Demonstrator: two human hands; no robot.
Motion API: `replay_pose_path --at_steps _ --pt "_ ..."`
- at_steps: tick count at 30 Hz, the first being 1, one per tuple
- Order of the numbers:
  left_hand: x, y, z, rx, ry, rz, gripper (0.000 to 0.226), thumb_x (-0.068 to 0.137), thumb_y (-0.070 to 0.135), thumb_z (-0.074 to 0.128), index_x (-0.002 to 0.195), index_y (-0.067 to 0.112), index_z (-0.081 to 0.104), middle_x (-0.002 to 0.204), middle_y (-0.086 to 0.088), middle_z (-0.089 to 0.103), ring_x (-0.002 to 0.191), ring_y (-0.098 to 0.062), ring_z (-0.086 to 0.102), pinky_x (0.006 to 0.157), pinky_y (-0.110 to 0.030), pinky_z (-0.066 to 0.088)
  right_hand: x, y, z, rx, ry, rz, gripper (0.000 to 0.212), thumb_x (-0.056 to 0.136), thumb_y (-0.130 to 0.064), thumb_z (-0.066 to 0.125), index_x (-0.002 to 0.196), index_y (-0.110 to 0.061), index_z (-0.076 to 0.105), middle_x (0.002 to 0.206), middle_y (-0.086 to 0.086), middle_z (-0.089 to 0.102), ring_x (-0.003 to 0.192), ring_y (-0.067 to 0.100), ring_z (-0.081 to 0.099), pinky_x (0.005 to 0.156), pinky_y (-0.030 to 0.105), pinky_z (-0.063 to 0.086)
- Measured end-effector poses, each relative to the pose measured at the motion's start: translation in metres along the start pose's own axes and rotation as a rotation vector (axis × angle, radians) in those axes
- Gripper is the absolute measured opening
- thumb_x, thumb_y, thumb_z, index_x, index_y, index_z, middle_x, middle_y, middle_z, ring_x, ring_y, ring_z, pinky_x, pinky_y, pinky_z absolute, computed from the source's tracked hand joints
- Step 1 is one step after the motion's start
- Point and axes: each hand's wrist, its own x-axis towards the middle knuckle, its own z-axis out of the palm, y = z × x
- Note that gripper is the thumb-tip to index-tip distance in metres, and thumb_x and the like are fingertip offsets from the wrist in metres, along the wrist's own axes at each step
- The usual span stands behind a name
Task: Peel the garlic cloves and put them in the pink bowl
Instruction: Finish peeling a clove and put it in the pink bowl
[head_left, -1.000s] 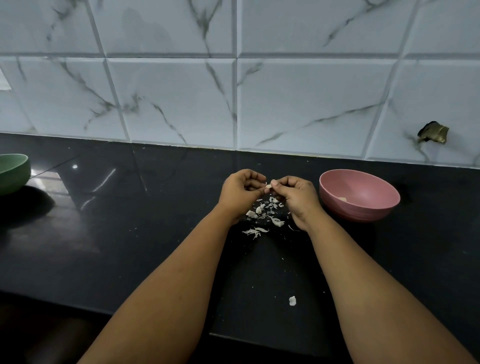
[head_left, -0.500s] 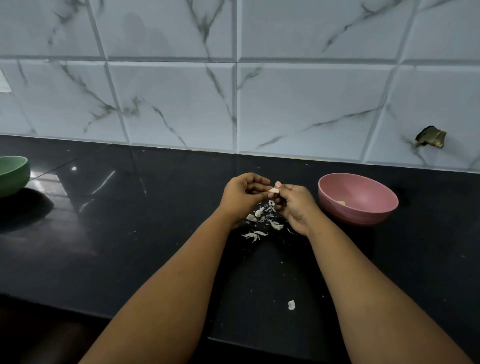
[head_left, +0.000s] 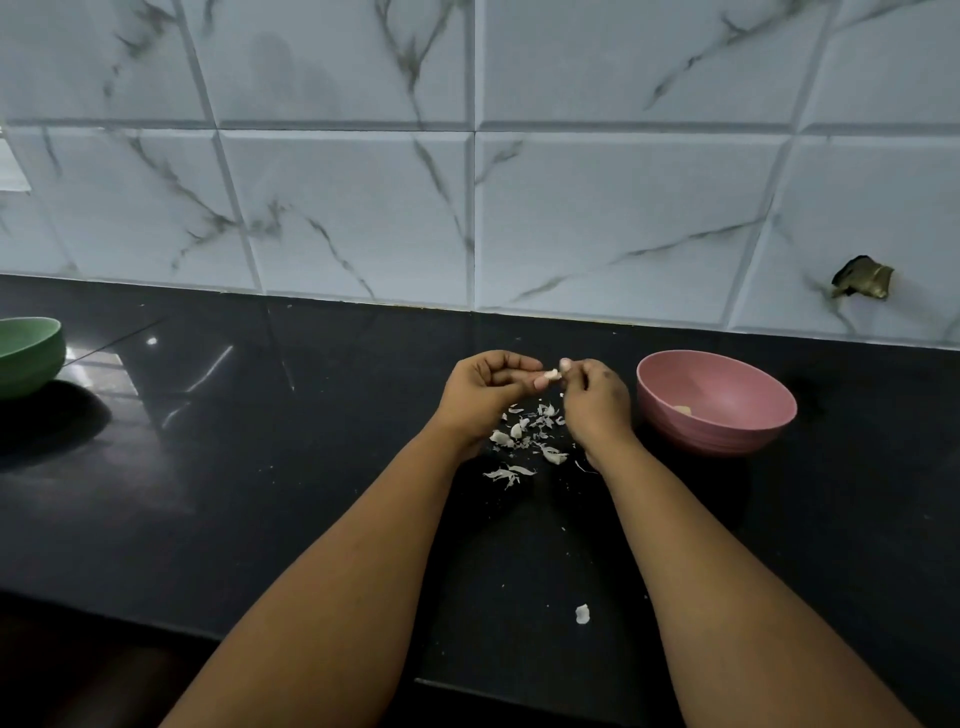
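While a marbled tile wall is rising behind it, a black countertop is stretching across the view. On it, a pink bowl is sitting just right of the hands, with a pale peeled piece lying inside, and a green bowl is standing well apart at the far left edge. Both hands are hovering above the counter: the left hand is curling its fingers and pinching a garlic clove, while the right hand is pinching at the same clove from the other side. Below them, scraps of garlic skin are lying scattered, and one stray flake is lying nearer the counter's front edge.
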Motion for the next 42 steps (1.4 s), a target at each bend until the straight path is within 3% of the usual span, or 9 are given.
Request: replay_pose_path --at_steps 6,12,15,18,22,25,28,33,42 --pt "0.001 0.001 0.001 -0.082 0.032 0.014 0.014 0.091 -0.001 0.063 0.103 0.002 0.069 0.088 -0.007 0.074 0.078 -0.011 0.066 0.072 -0.018 0.054 -0.002 0.003 -0.008 -0.059 0.012 -0.112 0.019 0.094 -0.023 0.060 0.082 -0.012 0.068 0.078 0.005 0.070 0.073 0.021 0.064 0.065 0.026 0.046" --pt "0.002 -0.004 0.001 -0.042 0.047 -0.001 0.016 0.095 -0.001 0.058 0.108 -0.001 0.066 0.089 -0.007 0.072 0.079 -0.011 0.066 0.072 -0.020 0.053 -0.012 0.000 -0.001 -0.207 -0.075 -0.222 0.018 0.088 -0.001 0.060 0.095 -0.006 0.076 0.088 0.010 0.072 0.080 0.021 0.065 0.067 0.019 0.042" --pt "0.003 -0.004 0.001 -0.029 0.073 -0.007 0.015 0.095 0.000 0.059 0.107 0.001 0.067 0.090 -0.006 0.072 0.076 -0.008 0.064 0.068 -0.017 0.052 -0.010 0.000 -0.007 -0.174 -0.035 -0.219 0.012 0.083 -0.007 0.068 0.089 -0.011 0.078 0.083 0.004 0.074 0.072 0.013 0.064 0.062 0.009 0.037" --pt "0.004 -0.004 0.001 -0.005 0.098 -0.003 0.012 0.096 0.004 0.059 0.103 0.004 0.068 0.086 -0.003 0.072 0.069 -0.003 0.062 0.065 -0.015 0.050 -0.007 -0.001 -0.009 -0.113 0.055 -0.230 0.008 0.079 -0.010 0.072 0.080 -0.017 0.076 0.075 -0.002 0.072 0.067 0.011 0.065 0.064 0.015 0.045" --pt "0.005 -0.005 0.001 0.042 0.123 -0.004 0.010 0.097 0.008 0.059 0.095 0.007 0.068 0.079 -0.001 0.068 0.061 0.001 0.057 0.060 -0.014 0.046 -0.007 -0.003 -0.006 0.003 0.116 -0.243 0.020 0.088 -0.004 0.060 0.093 -0.017 0.075 0.090 -0.001 0.067 0.076 0.009 0.059 0.067 0.002 0.039" --pt "0.006 -0.007 -0.001 0.125 0.136 -0.007 0.012 0.097 0.012 0.061 0.089 0.015 0.070 0.077 -0.001 0.067 0.064 -0.006 0.054 0.062 -0.020 0.045 -0.007 -0.005 0.000 0.291 0.033 -0.135 0.022 0.096 -0.008 0.053 0.108 -0.019 0.069 0.099 0.004 0.068 0.083 0.011 0.065 0.080 0.018 0.054" --pt "0.006 -0.009 -0.002 0.258 0.142 0.013 0.012 0.095 0.016 0.064 0.085 0.021 0.071 0.078 0.001 0.068 0.069 -0.011 0.055 0.068 -0.028 0.048 -0.009 -0.004 0.003 0.348 -0.036 -0.120 0.021 0.092 -0.016 0.062 0.101 -0.034 0.067 0.094 -0.001 0.071 0.088 0.016 0.069 0.085 0.036 0.057" --pt "0.005 -0.010 -0.004 0.481 0.125 0.068 0.004 0.091 0.019 0.069 0.090 0.020 0.073 0.070 0.013 0.065 0.064 0.000 0.056 0.068 -0.023 0.050 -0.012 -0.004 -0.002 0.342 -0.058 -0.107 0.011 0.085 -0.009 0.072 0.089 -0.019 0.071 0.083 -0.002 0.071 0.079 0.010 0.065 0.076 0.025 0.056" --pt "0.005 -0.010 -0.006 0.542 0.104 0.116 0.002 0.088 0.020 0.073 0.089 0.018 0.074 0.071 0.009 0.065 0.064 -0.004 0.056 0.065 -0.023 0.050 -0.011 -0.005 -0.007 0.333 -0.030 -0.095 0.016 0.079 -0.008 0.077 0.075 -0.022 0.070 0.075 0.002 0.072 0.068 0.008 0.066 0.063 0.019 0.053"
